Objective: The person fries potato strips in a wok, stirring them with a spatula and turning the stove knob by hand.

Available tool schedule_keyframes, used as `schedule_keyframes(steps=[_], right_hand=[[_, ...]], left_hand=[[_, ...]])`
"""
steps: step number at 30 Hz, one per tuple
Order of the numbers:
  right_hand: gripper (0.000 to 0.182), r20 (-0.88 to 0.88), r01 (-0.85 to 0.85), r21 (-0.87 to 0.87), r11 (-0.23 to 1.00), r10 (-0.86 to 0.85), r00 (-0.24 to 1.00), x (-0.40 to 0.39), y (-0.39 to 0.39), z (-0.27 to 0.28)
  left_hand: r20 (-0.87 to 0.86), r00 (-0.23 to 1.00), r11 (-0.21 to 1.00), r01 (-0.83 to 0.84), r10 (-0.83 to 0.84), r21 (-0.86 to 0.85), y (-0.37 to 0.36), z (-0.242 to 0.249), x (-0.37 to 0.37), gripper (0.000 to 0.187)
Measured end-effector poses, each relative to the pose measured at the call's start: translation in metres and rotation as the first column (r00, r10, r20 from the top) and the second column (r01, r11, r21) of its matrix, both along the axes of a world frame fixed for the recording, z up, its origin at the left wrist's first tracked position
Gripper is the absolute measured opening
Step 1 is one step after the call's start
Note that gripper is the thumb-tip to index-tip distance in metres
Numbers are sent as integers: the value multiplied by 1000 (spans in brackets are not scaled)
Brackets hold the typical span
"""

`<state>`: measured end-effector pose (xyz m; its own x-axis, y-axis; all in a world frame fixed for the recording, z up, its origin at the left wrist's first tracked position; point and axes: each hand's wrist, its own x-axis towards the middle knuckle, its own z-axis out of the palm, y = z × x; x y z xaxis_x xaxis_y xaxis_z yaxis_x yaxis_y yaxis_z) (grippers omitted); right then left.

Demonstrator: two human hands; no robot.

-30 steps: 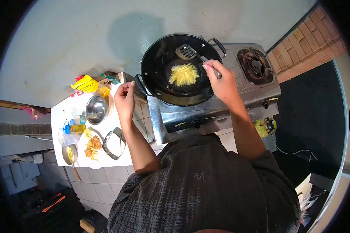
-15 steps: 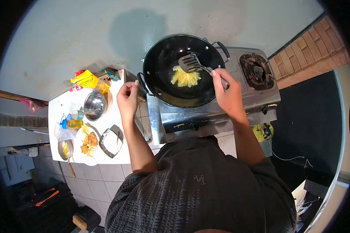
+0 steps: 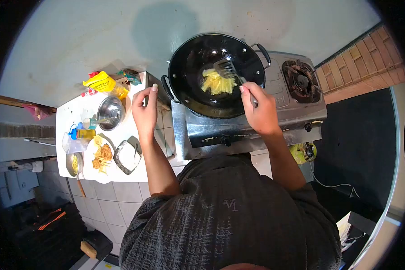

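A black wok (image 3: 189, 96) with two loop handles stands on the left burner of a steel gas stove (image 3: 256, 133). Pale yellow shredded food (image 3: 217, 83) lies in its middle. My right hand (image 3: 260, 108) is closed round the handle of a slotted metal spatula (image 3: 226, 69), whose head is beside the food's upper right edge. Just left of the wok's left handle, my left hand (image 3: 145, 110) is raised with thumb and fingers apart, holding nothing.
On the white table (image 3: 121, 176) at the left are a metal bowl (image 3: 110, 108), a plate of fried food (image 3: 102, 155), a square dark dish (image 3: 127, 156), a yellow bag (image 3: 100, 83), a yellow bottle (image 3: 85, 134) and a small pan (image 3: 74, 164). A bare burner (image 3: 302, 82) is at the right.
The spatula head has shifted slightly right relative to the food, which looks more bunched. My left hand has moved a little away from the wok handle, its thumb and fingers wider apart.
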<state>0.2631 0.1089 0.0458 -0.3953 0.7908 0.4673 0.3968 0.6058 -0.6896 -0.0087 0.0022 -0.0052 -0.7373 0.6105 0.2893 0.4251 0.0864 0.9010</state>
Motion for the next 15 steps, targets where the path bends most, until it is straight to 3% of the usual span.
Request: schedule_keyframes(steps=[2,7,15], right_hand=[[11,-9,-9,-23,1000,8,1000,1,0,1],[11,-99,-119,-52,992,113,989,-5,5,-13],[13,-77,-57,157,986,70,995,-21,15,-8]], left_hand=[[115,993,1000,-18,18,-1,-1,2,1,26],[112,994,1000,-15,13,15,-2,1,-1,26],[121,993,1000,-5,3,15,0,5,3,25]])
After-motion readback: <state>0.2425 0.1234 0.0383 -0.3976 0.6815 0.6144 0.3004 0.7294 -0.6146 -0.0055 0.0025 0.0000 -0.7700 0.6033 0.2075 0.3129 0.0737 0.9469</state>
